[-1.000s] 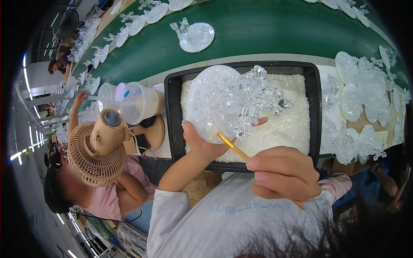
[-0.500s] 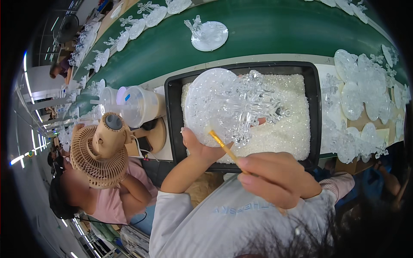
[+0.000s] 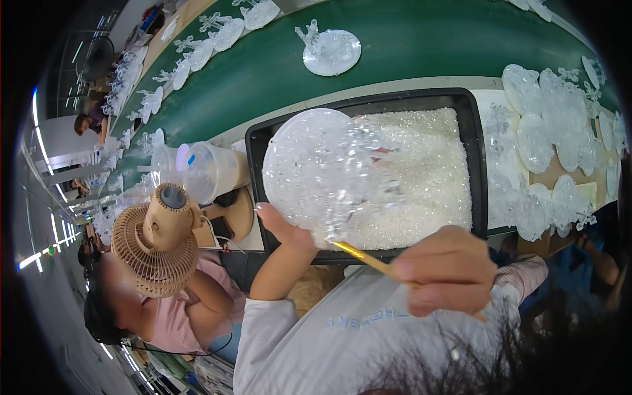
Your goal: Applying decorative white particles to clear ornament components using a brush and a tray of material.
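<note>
The person's left hand (image 3: 286, 227) grips a clear ornament (image 3: 303, 155) from below, its thumb up against the near left rim of the round, whitish disc; most of the other fingers are hidden under the piece. The ornament sits just beyond this grip, tilted over a black tray (image 3: 479, 178), and its branching clear part, to the right of the disc, is blurred. Under and to the right of the piece, the tray holds a bed of glittering white granules (image 3: 434, 164).

The person's right hand (image 3: 451, 270) lies to the right of the left grip and nearer the body, its fingers closed around the handle of a slim brush (image 3: 362, 255) with a gold-coloured collar. The brush points leftward out of this grip, its tip just beside the disc's near edge; whether it touches cannot be told.

Left of the left grip stands a beige fan (image 3: 158, 243), with translucent tubs (image 3: 210, 174) farther beyond it and a co-worker in pink (image 3: 204, 303) on the near side. Well to the right of both grips, more clear ornaments (image 3: 543, 145) lie crowded together. Beyond the tray runs a green belt (image 3: 428, 52), carrying a single similar piece (image 3: 336, 52) straight ahead of the hands.
</note>
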A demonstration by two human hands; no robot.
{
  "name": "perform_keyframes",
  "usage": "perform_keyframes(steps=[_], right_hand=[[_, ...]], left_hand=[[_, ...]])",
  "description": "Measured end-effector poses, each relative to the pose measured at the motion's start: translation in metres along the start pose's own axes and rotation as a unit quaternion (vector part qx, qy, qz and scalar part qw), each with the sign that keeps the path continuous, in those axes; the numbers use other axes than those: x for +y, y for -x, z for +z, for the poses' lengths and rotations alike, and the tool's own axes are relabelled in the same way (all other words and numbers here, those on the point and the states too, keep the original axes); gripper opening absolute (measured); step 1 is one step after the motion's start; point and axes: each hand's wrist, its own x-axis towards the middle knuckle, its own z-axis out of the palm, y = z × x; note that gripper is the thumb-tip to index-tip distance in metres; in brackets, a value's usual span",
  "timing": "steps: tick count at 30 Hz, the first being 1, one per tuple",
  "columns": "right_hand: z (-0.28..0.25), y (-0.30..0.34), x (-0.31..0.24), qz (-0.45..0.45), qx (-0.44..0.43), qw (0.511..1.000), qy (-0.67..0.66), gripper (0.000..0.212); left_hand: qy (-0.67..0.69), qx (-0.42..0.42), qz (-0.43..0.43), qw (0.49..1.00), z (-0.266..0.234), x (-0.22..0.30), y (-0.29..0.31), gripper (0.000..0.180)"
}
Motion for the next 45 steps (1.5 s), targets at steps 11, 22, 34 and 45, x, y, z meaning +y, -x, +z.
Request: perform_keyframes(steps=[11,22,34,45], right_hand=[[-0.006,-0.005,-0.001,0.096,-0.071,0.99,0.069,0.024],[-0.008,-0.006,0.001,0.09,0.003,0.991,0.098,0.02],[-0.019,-0.002,-0.002,0.02,-0.053,0.979,0.194,0.022],[-0.009,-0.002,0.001,0.001,-0.005,0.984,0.18,0.029]], left_hand=[[0.179,-0.09,-0.07,0.977,-0.002,-0.004,-0.005,0.13],[0.166,-0.042,-0.085,0.982,0.005,-0.001,0.0,0.128],[0.215,-0.096,-0.098,0.967,-0.003,-0.003,-0.002,0.127],[0.181,-0.07,-0.102,0.976,0.002,-0.003,0.006,0.128]])
